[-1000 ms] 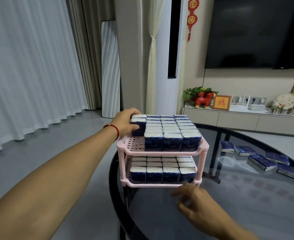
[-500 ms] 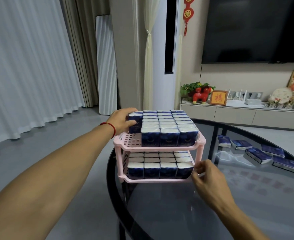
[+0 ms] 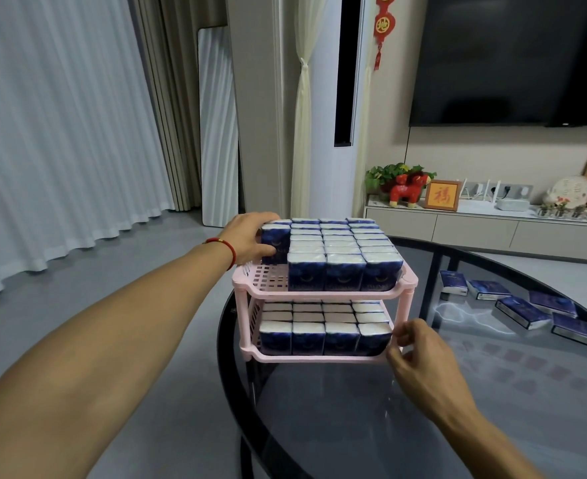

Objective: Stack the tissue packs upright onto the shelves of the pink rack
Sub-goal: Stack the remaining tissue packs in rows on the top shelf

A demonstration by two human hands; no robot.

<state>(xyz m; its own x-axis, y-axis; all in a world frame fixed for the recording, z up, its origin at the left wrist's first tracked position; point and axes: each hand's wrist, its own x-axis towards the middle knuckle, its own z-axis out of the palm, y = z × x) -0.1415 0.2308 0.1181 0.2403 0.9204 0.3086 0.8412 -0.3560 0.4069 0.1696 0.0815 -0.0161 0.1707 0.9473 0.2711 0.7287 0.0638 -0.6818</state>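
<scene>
Pink rack (image 3: 323, 294) with two shelves, nearly full of tissue packs.
The packs are dark blue with white tops; they stand upright in tight rows on the upper shelf (image 3: 340, 252) and the lower shelf (image 3: 323, 328). One upright pack (image 3: 274, 244) stands at the upper shelf's far left, with bare pink grid in front of it. Five more packs (image 3: 523, 305) lie flat on the dark glass bench (image 3: 458, 409), well apart to the rack's right.
</scene>
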